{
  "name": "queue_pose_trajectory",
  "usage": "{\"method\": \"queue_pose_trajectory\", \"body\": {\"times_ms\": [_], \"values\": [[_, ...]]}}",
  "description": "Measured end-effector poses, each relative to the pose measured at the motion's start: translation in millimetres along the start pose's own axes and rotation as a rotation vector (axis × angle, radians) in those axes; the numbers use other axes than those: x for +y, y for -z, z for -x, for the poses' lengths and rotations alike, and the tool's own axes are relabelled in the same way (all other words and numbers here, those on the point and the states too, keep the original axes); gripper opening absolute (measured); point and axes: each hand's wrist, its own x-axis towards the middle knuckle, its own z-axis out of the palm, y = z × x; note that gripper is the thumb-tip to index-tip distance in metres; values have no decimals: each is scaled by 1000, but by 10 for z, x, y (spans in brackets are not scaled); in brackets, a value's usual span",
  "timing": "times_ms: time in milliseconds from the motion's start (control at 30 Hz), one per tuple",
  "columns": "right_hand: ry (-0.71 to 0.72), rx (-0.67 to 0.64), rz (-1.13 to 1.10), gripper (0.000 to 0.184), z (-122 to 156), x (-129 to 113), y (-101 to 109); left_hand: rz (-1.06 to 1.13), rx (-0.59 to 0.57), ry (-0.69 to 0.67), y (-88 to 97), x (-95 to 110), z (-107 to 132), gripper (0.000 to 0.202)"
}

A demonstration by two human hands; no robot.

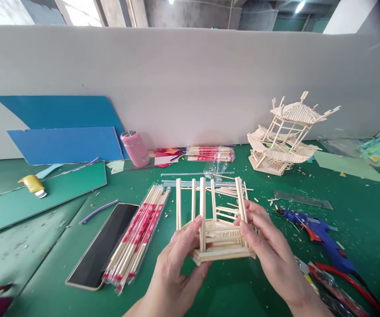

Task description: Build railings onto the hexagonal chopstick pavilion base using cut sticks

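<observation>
Both my hands hold a small wooden stick frame (218,229) just above the green table (61,273). It has a layered base and several upright posts. My left hand (177,259) grips its left front corner, thumb against a post. My right hand (269,246) pinches the right side, fingers closed round a post and the base edge.
A finished stick pagoda model (284,136) stands at the back right. Packs of wrapped chopsticks (137,237) lie left of my hands beside a dark phone (104,244). A blue glue gun (322,233) and red-handled pliers (338,281) lie right. A pink bottle (134,148) and blue boards (67,143) sit behind.
</observation>
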Motion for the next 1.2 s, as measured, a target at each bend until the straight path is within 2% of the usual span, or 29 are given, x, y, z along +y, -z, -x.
{"method": "queue_pose_trajectory", "body": {"times_ms": [200, 400, 533, 633, 733, 800, 867, 1000, 1200], "values": [[-42, -50, -54, 28, 17, 16, 4, -19, 29, 8, 12, -17, 4, 62], [-106, -68, -75, 28, 23, -76, -17, 109, 31, 54, -30, -72, 69, 66], [-77, -2, -42, 26, 46, -55, -31, 97, 16, 55, -27, -85, 87, 63], [53, 167, 68, 27, 64, -19, -32, 63, 13, 46, -16, -80, 76, 62], [325, 335, 299, 28, 64, -65, -30, 42, 15, 51, -11, -69, 64, 63], [502, 339, 470, 24, 49, -147, -38, 40, 17, 59, -13, -59, 63, 64], [598, 264, 592, 19, 21, -241, -54, 35, 21, 62, -18, -47, 68, 64], [603, 152, 663, 12, -49, -366, -95, 34, 39, 43, -33, -29, 86, 66], [563, 93, 644, 14, -93, -400, -122, 47, 32, 47, -55, -21, 85, 68]]}}
